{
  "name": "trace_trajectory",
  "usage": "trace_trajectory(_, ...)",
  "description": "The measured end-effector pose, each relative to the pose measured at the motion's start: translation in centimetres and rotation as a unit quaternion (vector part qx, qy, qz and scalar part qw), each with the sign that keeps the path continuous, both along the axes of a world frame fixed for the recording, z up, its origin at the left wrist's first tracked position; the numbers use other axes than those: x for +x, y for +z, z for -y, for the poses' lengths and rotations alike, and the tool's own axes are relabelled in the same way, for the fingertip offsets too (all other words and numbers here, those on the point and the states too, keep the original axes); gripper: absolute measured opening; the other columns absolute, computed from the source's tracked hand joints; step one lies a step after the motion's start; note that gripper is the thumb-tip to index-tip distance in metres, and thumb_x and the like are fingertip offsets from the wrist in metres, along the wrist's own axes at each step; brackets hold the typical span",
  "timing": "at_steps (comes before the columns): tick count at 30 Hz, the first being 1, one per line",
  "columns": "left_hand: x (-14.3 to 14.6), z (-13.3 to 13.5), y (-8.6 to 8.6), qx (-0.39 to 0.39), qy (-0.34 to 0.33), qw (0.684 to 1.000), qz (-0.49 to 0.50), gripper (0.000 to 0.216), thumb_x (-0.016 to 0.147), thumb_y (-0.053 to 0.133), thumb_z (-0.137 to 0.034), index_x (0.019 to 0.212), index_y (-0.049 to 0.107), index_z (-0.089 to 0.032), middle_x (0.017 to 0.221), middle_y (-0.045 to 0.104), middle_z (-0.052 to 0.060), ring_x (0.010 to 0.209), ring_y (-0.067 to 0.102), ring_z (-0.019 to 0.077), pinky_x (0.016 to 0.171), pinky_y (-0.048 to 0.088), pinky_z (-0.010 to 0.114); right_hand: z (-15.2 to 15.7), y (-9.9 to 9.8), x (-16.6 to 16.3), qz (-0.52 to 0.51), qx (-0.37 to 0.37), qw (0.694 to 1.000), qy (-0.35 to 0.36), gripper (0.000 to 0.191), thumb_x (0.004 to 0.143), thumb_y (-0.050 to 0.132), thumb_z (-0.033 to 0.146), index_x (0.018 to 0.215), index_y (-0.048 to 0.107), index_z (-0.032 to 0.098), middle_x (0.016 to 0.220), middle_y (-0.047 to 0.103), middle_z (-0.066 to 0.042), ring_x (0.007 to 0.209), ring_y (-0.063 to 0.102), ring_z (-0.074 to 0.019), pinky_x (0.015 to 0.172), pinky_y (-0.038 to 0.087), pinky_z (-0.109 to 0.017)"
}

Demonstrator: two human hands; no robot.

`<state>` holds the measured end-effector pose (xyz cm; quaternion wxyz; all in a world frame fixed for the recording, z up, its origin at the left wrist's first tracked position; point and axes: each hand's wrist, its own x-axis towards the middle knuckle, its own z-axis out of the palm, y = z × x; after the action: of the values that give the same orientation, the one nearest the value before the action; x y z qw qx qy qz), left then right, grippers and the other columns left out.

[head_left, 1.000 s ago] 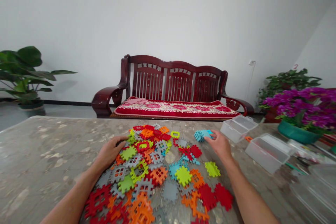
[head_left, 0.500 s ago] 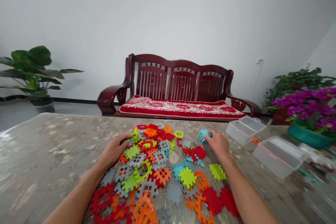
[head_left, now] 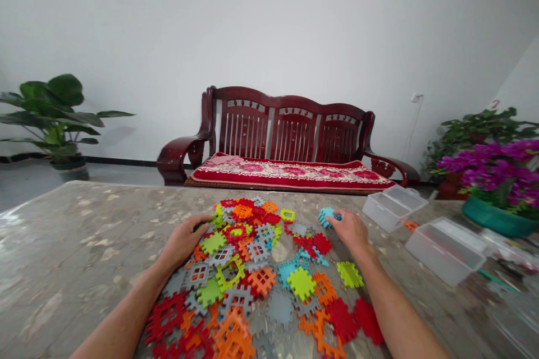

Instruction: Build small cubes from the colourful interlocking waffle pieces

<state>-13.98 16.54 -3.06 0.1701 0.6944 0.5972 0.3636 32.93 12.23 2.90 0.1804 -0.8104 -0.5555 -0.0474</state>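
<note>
right of the pile (head_left: 256,265), the right hand (head_left: 352,229) pinches blue pieces (head_left: 325,217); wide tabletop (head_left: 92,252) borders the curled left hand (head_left: 183,240), hold unclear.

Toy pieces (head_left: 261,280) lie on the table (head_left: 105,252), before a bench (head_left: 293,116) and left of two boxes (head_left: 440,253).

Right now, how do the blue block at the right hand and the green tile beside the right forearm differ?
Colour: the blue block is light blue, the green tile lime. Shape: the block is chunky, the tile flat. Contact: the right hand has its fingers on the block; the tile lies on the table. Both have toothed edges.
</note>
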Motion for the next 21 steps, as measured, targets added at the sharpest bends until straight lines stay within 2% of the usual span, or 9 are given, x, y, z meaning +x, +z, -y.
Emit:
trace_trajectory(4, 0.0, 0.0, 0.1, 0.001, 0.0, 1.0, -0.001, 0.045, 0.078, 0.049, -0.047, 0.105, 0.074, -0.021, 0.113, 0.075, 0.007, 0.107, 0.067, 0.0263, 0.102, 0.049, 0.039, 0.7, 0.5, 0.3, -0.058, 0.036, 0.997, 0.031, 0.045, 0.089, 0.051, 0.051, 0.112, 0.073, 0.019, 0.115, 0.072, -0.014, 0.103, 0.068, -0.0282, 0.088, 0.051, -0.038)
trace_trajectory(6, 0.0, 0.0, 0.2, 0.003, -0.003, 1.0, -0.004, 0.046, 0.079, 0.048, -0.047, 0.106, 0.074, -0.021, 0.113, 0.075, 0.007, 0.107, 0.067, 0.0268, 0.102, 0.048, 0.04, 1.8, 0.4, 0.9, -0.113, 0.038, 0.99, 0.08, 0.049, 0.087, 0.051, 0.053, 0.115, 0.071, 0.017, 0.115, 0.072, -0.015, 0.104, 0.068, -0.0287, 0.092, 0.05, -0.04)
trace_trajectory(8, 0.0, 0.1, 0.2, 0.001, -0.005, 1.0, -0.005, 0.045, 0.078, 0.049, -0.046, 0.106, 0.074, -0.021, 0.113, 0.076, 0.007, 0.107, 0.067, 0.0267, 0.103, 0.048, 0.04, 4.0, -0.2, 1.7, -0.161, 0.036, 0.974, 0.159, 0.059, 0.082, 0.056, 0.056, 0.124, 0.067, 0.016, 0.127, 0.067, -0.015, 0.116, 0.063, -0.0301, 0.101, 0.046, -0.043)
trace_trajectory(11, 0.1, 0.1, 0.4, -0.003, -0.003, 1.0, -0.005, 0.045, 0.078, 0.049, -0.046, 0.106, 0.074, -0.021, 0.113, 0.076, 0.006, 0.105, 0.068, 0.0264, 0.102, 0.049, 0.04, 8.9, -2.0, 2.7, -0.185, -0.016, 0.947, 0.261, 0.087, 0.069, 0.069, 0.062, 0.142, 0.054, 0.019, 0.153, 0.045, -0.015, 0.141, 0.041, -0.0341, 0.116, 0.032, -0.049)
trace_trajectory(14, 0.3, 0.2, 0.6, -0.001, -0.002, 1.0, -0.009, 0.045, 0.078, 0.048, -0.046, 0.105, 0.075, -0.022, 0.113, 0.076, 0.006, 0.106, 0.068, 0.0259, 0.102, 0.049, 0.038, 13.8, -3.8, 2.6, -0.183, -0.104, 0.941, 0.264, 0.111, 0.058, 0.079, 0.062, 0.153, 0.039, 0.022, 0.164, 0.024, -0.015, 0.149, 0.025, -0.0375, 0.12, 0.024, -0.053)
trace_trajectory(16, 0.4, 0.3, 0.7, -0.001, 0.003, 1.0, -0.01, 0.043, 0.078, 0.048, -0.046, 0.103, 0.075, -0.023, 0.113, 0.076, 0.005, 0.106, 0.068, 0.0253, 0.102, 0.049, 0.037, 15.9, -4.5, 1.7, -0.158, -0.139, 0.941, 0.264, 0.122, 0.051, 0.083, 0.063, 0.155, 0.034, 0.022, 0.166, 0.017, -0.015, 0.151, 0.017, -0.0397, 0.121, 0.017, -0.055)
trace_trajectory(18, 0.5, 0.4, 0.8, -0.003, 0.008, 1.0, -0.009, 0.042, 0.077, 0.048, -0.045, 0.102, 0.076, -0.024, 0.112, 0.076, 0.004, 0.105, 0.068, 0.0248, 0.102, 0.049, 0.036, 16.9, -4.7, 0.4, -0.135, -0.158, 0.94, 0.269, 0.125, 0.05, 0.083, 0.066, 0.156, 0.031, 0.023, 0.166, 0.013, -0.014, 0.152, 0.012, -0.0401, 0.122, 0.012, -0.057)
trace_trajectory(21, 0.5, 0.3, 0.7, -0.006, 0.008, 1.0, -0.004, 0.043, 0.077, 0.048, -0.045, 0.103, 0.075, -0.024, 0.113, 0.076, 0.005, 0.105, 0.068, 0.025, 0.102, 0.048, 0.036, 16.4, -4.3, -2.0, -0.11, -0.155, 0.943, 0.272, 0.115, 0.061, 0.077, 0.07, 0.156, 0.031, 0.024, 0.167, 0.012, -0.013, 0.152, 0.009, -0.0381, 0.122, 0.01, -0.057)
